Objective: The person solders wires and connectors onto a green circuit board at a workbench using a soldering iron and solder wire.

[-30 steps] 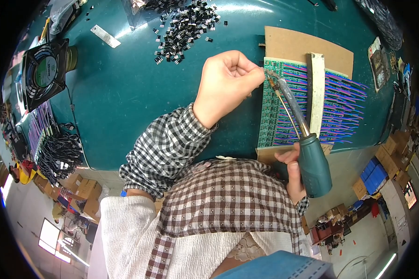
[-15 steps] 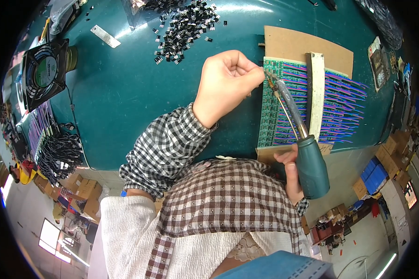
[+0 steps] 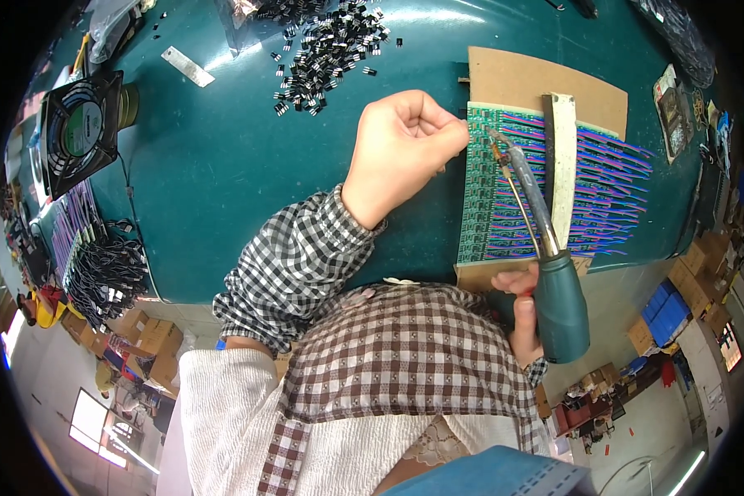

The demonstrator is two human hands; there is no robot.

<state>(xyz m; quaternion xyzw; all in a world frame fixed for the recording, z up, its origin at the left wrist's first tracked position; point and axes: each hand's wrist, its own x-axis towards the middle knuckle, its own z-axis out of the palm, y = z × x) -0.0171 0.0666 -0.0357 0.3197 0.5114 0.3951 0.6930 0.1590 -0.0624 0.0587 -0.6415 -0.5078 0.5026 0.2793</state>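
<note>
My right hand (image 3: 522,318) is wrapped round a soldering iron (image 3: 564,302) with a dark green handle. A thin metal rod runs along its shaft, and its tip lies over the left part of a green circuit board panel (image 3: 478,198). Rows of blue, red and black wires (image 3: 608,190) run right from the panel. My left hand (image 3: 409,145) is pinched closed at the panel's upper left edge, its fingertips just left of the iron's tip. Whatever sits between those fingertips is hidden. A pale strip (image 3: 563,174) lies across the wires.
Brown cardboard (image 3: 546,78) lies under the panel. Beyond my left hand is a heap of small black parts with metal pins (image 3: 331,58). At left stand a black fan (image 3: 81,132) and a bundle of wired parts (image 3: 103,273). A metal plate (image 3: 188,66) lies at the far left.
The soldering iron has shifted a little right and toward me, so its tip is farther from my left fingertips. My left hand stays almost in place.
</note>
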